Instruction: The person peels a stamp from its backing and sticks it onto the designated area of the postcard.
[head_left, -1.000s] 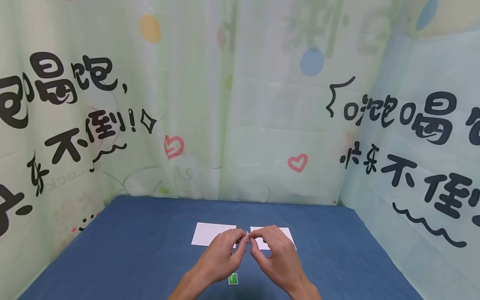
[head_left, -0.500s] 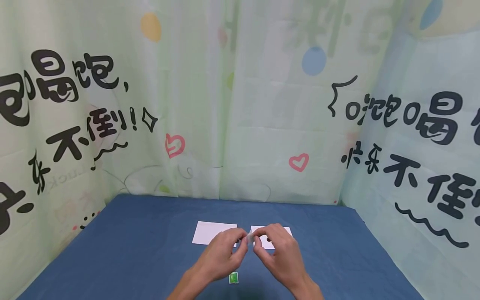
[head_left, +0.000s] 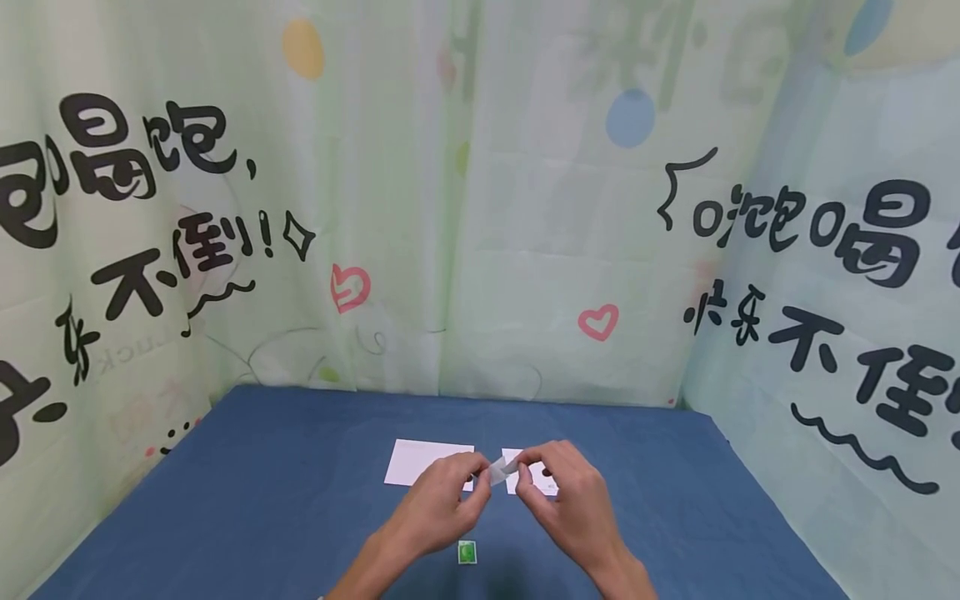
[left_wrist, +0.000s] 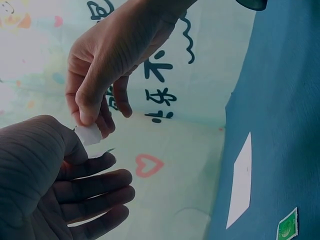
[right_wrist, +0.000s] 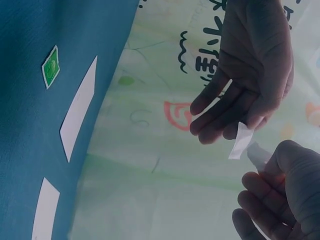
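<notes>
In the head view my left hand (head_left: pixel 442 500) and right hand (head_left: pixel 573 504) are raised close together over the table. Between thumb and fingers, my left hand pinches a small white strip (right_wrist: pixel 241 141), clearest in the right wrist view. My right hand pinches a thin, see-through greyish piece (right_wrist: pixel 258 156) beside it. Whether the two pieces are still joined I cannot tell. Below the hands, a green postage stamp (head_left: pixel 467 552) with a white perforated border lies on the blue cloth.
Two white paper rectangles, a left one (head_left: pixel 427 460) and a right one (head_left: pixel 549 486), lie on the blue-covered table (head_left: pixel 300 500), partly hidden by the hands. A printed pale-green curtain (head_left: pixel 517 275) encloses the back and sides.
My right hand has drawn away to the right from my left, widening the gap. More of the white strip and the thin piece shows between them. The stamp stays in place.
</notes>
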